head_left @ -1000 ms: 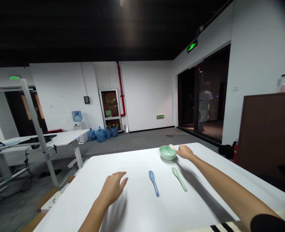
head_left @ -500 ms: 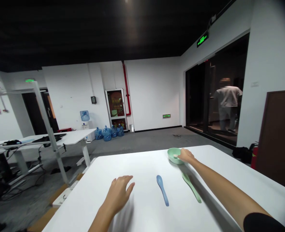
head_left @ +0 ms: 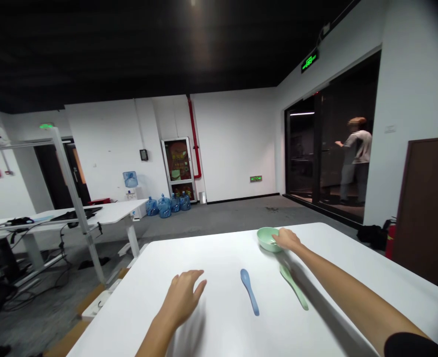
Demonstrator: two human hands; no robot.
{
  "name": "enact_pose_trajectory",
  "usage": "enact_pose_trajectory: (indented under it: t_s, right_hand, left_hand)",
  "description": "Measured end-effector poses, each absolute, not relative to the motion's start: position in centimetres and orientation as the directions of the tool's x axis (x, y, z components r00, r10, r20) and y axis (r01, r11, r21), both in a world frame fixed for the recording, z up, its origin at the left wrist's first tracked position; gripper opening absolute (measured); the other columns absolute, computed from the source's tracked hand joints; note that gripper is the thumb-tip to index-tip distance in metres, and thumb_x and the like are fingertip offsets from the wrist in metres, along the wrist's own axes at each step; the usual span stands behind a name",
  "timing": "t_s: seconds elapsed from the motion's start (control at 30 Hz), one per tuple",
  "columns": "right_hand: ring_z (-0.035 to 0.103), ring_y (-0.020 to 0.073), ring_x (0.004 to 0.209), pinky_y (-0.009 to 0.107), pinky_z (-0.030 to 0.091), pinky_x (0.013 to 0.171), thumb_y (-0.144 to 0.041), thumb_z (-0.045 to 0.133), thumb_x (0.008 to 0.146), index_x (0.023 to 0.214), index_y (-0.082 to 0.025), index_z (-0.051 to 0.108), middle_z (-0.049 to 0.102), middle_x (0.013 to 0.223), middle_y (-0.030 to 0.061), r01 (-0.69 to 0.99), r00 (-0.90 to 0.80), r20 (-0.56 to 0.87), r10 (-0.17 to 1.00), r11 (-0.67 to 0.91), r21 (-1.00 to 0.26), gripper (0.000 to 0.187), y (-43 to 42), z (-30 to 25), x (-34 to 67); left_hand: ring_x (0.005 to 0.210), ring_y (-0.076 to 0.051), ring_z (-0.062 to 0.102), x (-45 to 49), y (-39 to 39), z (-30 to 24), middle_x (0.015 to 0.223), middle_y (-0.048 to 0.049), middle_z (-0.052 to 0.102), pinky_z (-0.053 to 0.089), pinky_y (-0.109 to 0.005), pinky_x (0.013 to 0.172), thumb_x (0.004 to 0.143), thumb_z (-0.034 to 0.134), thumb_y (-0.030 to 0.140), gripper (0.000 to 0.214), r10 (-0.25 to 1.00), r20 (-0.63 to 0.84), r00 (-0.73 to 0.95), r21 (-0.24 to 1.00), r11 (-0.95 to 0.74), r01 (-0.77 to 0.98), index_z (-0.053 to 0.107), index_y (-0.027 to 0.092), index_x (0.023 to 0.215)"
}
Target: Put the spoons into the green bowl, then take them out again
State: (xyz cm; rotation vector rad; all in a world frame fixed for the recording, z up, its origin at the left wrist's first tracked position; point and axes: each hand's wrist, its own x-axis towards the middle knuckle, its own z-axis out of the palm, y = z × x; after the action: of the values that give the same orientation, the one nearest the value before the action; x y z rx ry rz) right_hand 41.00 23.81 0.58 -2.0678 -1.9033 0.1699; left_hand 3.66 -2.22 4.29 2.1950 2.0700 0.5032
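My right hand rests at the right rim of a pale green bowl, its fingertips curled over the edge. Whatever lies inside the bowl is hidden by the fingers and the rim. Just below that hand, a pale green spoon lies on the white table, with a blue spoon to its left. My left hand hovers low over the table with fingers apart, holding nothing, and is nearest the blue spoon.
A person stands behind a dark glass doorway at the right. A brown board and a red fire extinguisher stand beyond the table's right side. Another white desk stands at the left, and blue water jugs line the far wall.
The view has swung left, so the table items sit further right in the picture. A pale object seen at the bowl beside my right fingers no longer shows. The person behind the glass has shifted.
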Motion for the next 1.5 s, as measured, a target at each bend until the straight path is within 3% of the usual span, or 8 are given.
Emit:
enact_pose_trajectory:
  t_s: [0.17,0.43,0.67,0.87,1.5]
  right_hand:
    - [0.067,0.032,0.102,0.035,0.047,0.077,-0.051,0.044,0.09,0.099,-0.016,0.074,0.071,0.109,0.0195,0.945,0.086,0.153,0.984,-0.032,-0.326,0.047,20.6,2.6,41.9]
    - [0.056,0.0325,0.125,0.036,0.044,0.094,-0.053,0.043,0.091,0.129,-0.014,0.062,0.062,0.133,0.018,0.92,-0.103,0.266,0.958,0.194,-0.342,0.058,13.1,4.3,44.0]
    - [0.041,0.034,0.14,0.043,0.038,0.108,-0.059,0.044,0.089,0.142,-0.015,0.052,0.048,0.149,0.0165,0.921,-0.177,0.203,0.963,0.235,-0.311,0.069,8.8,1.9,45.7]
    - [0.045,0.0345,0.136,0.048,0.036,0.109,-0.058,0.044,0.089,0.143,-0.018,0.05,0.048,0.15,0.0145,0.92,-0.191,0.158,0.969,0.233,-0.315,0.068,7.6,-0.2,46.0]
    - [0.049,0.032,0.133,0.042,0.036,0.11,-0.061,0.041,0.09,0.146,-0.014,0.046,0.049,0.149,0.0145,0.926,-0.175,0.17,0.97,0.221,-0.306,0.074,7.7,-0.7,46.7]
  left_hand:
    - [0.13,-0.025,0.055,3.6,-2.3,4.5,0.139,-0.0056,0.062,0.039,-0.041,0.11,0.096,0.036,0.048,0.05,0.984,0.178,0.028,0.26,-0.075,0.963,0.059,0.024,0.135]
    - [0.129,-0.025,0.056,3.2,-2.7,4.3,0.138,-0.0066,0.063,0.041,-0.038,0.107,0.096,0.038,0.046,0.049,0.979,0.201,0.031,0.226,-0.077,0.971,0.06,0.022,0.132]
    - [0.129,-0.024,0.056,3.2,-3.1,4.2,0.138,-0.0077,0.063,0.041,-0.038,0.107,0.096,0.036,0.045,0.051,0.979,0.202,0.035,0.204,-0.076,0.976,0.06,0.019,0.133]
    - [0.13,-0.025,0.055,3.3,-3.2,4.1,0.137,-0.008,0.063,0.041,-0.037,0.106,0.095,0.037,0.046,0.051,0.979,0.201,0.031,0.196,-0.071,0.978,0.061,0.019,0.132]
    - [0.129,-0.025,0.056,3.4,-3.2,3.9,0.137,-0.0072,0.064,0.042,-0.037,0.107,0.095,0.036,0.048,0.053,0.979,0.2,0.036,0.213,-0.079,0.974,0.061,0.019,0.132]
